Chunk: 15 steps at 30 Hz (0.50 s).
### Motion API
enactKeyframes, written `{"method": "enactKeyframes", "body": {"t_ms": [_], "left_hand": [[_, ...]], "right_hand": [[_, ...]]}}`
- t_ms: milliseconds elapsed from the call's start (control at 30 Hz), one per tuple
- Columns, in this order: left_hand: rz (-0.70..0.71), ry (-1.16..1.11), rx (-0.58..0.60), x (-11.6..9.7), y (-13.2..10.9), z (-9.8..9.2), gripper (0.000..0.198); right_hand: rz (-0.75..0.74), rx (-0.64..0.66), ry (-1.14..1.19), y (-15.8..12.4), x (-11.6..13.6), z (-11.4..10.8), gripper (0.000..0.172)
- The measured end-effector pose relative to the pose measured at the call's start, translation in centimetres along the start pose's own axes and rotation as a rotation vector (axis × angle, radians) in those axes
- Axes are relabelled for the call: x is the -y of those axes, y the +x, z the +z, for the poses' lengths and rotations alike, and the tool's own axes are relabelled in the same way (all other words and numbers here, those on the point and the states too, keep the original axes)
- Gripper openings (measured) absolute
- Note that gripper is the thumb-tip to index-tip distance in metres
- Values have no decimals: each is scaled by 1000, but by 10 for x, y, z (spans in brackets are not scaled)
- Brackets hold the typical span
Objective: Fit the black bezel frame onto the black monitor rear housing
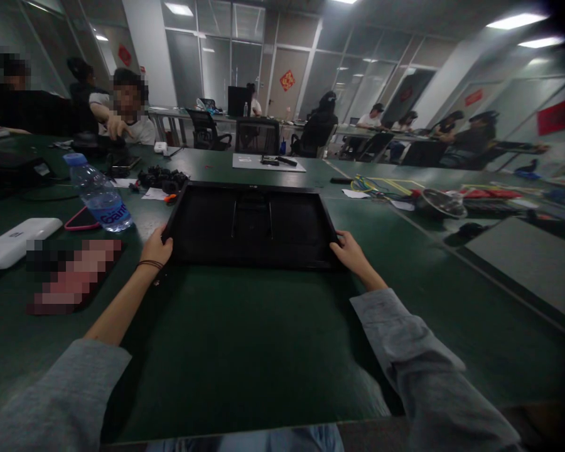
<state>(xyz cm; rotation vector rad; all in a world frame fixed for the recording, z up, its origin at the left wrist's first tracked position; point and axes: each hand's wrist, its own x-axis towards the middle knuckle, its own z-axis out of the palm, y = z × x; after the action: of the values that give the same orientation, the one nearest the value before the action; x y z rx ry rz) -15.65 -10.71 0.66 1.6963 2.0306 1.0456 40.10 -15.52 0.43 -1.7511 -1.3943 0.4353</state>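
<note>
Head view shows the left hand (pixel 156 248) and right hand (pixel 349 249) each grasping a near corner of the black monitor (pixel 252 223), lying flat mid-desk (pixel 245 351); a water bottle (pixel 98 194) stands toward the left edge.

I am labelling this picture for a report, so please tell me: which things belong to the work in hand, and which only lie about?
In hand: black monitor, held at its near corners by the left hand and the right hand.
Lying about: water bottle, white box, pile of black parts, yellow cables.
</note>
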Motion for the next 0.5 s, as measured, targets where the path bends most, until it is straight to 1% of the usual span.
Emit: {"method": "enactKeyframes", "body": {"t_ms": [133,200,367,500], "left_hand": [[-11,8,-21,7,2,-2,57],[3,-2,-35,8,1,-1,54],[20,-73,-37,9,2,1,53],[38,-94,-44,14,7,4,53]], "right_hand": [[133,42,319,-7,12,5,76],[187,34,412,-9,18,8,81],[180,-5,442,-9,24,9,73],[161,33,424,-7,22,6,70]]}}
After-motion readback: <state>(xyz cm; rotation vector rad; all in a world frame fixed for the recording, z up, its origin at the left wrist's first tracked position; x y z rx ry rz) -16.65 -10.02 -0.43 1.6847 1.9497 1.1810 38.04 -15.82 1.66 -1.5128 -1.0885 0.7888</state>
